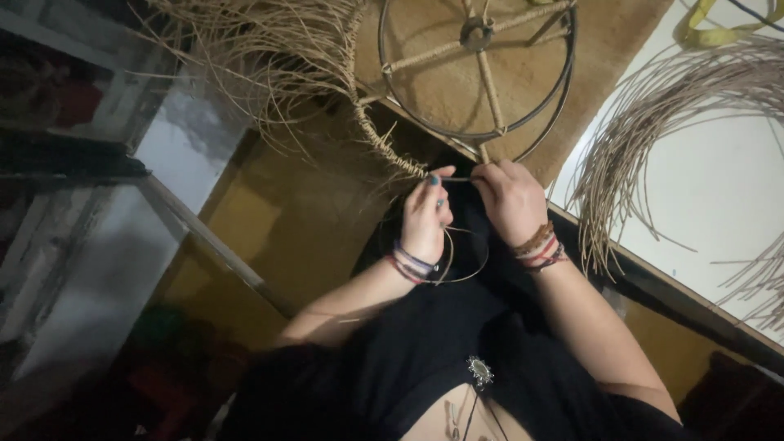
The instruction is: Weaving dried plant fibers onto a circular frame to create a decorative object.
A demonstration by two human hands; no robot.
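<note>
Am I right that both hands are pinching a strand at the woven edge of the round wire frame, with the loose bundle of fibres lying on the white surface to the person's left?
Not quite: the head view shows the loose bundle of fibres on the white surface to the person's right. The left hand and right hand do pinch a strand at the woven edge of the round wire frame.

left hand [426, 219] + right hand [510, 200] pinch strand [459, 179] | wire frame [478, 69] rim

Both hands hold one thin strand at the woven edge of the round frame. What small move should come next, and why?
Probably pull the strand snug against the frame rim: left hand and right hand pinch it where the wrapped weave ends, so it appears not yet tightened.
</note>
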